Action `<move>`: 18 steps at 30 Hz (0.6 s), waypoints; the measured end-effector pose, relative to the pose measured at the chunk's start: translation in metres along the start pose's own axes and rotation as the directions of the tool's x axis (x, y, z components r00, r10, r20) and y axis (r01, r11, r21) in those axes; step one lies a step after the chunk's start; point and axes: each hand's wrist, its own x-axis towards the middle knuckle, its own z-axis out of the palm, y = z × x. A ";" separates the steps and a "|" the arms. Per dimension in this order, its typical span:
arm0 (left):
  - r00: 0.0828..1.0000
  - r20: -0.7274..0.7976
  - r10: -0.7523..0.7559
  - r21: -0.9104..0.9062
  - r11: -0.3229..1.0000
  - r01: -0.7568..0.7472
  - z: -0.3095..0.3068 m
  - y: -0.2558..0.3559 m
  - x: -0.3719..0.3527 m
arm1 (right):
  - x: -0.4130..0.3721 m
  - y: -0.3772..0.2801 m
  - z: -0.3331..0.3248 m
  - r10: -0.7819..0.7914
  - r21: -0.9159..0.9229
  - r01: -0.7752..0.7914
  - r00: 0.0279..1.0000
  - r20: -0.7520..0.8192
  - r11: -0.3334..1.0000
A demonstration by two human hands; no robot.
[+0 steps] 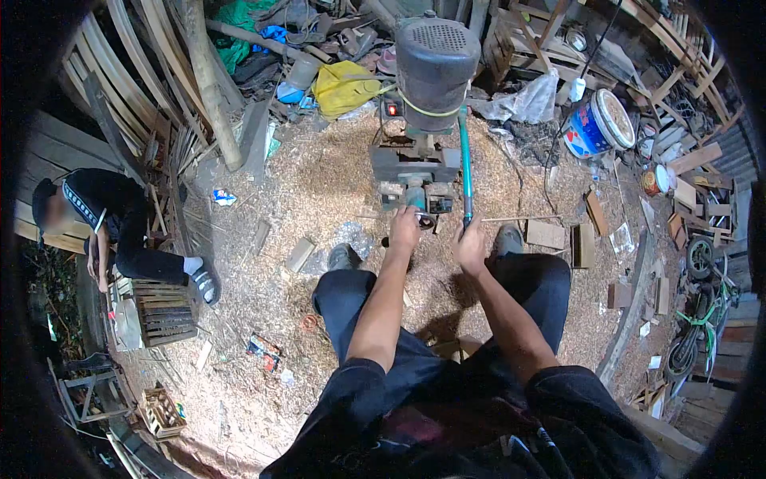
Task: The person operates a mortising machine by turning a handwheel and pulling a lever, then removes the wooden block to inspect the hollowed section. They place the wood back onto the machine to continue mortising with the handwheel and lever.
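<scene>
In front of me stands an upright drill-press-like machine with a dark motor housing (pixel 437 68) on top and a metal vise or table (pixel 415 166) below it. My right hand (pixel 471 246) is closed round the lower end of its long teal lever (pixel 466 164), which points down towards me. At the machine's front, my left hand (pixel 405 229) is closed at the left side of a small dark handwheel (pixel 427 221). My fingers partly hide that grip. A lit red switch (pixel 392 110) shows beside the motor.
Wood shavings (pixel 319 180) cover the floor. Wood blocks (pixel 300 254) lie around my feet. A blue and white bucket (pixel 598 126) stands at right, near a dark cable (pixel 547 172). Another person (pixel 120 219) sits at left by a slatted wooden crate (pixel 165 310).
</scene>
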 end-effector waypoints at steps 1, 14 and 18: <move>1.000 0.004 -0.016 -0.001 1.000 0.016 -0.001 0.001 0.003 | 0.001 0.000 0.003 0.041 0.005 -0.041 0.999 0.030 0.999; 0.999 -0.044 0.010 -0.109 0.994 -0.014 -0.083 0.024 0.041 | 0.008 -0.001 -0.014 -0.168 0.205 0.173 0.985 -0.040 0.963; 0.948 -0.279 0.155 0.040 0.988 -0.150 -0.147 0.065 0.078 | 0.044 -0.067 -0.107 -0.510 0.035 0.557 0.782 -0.359 0.830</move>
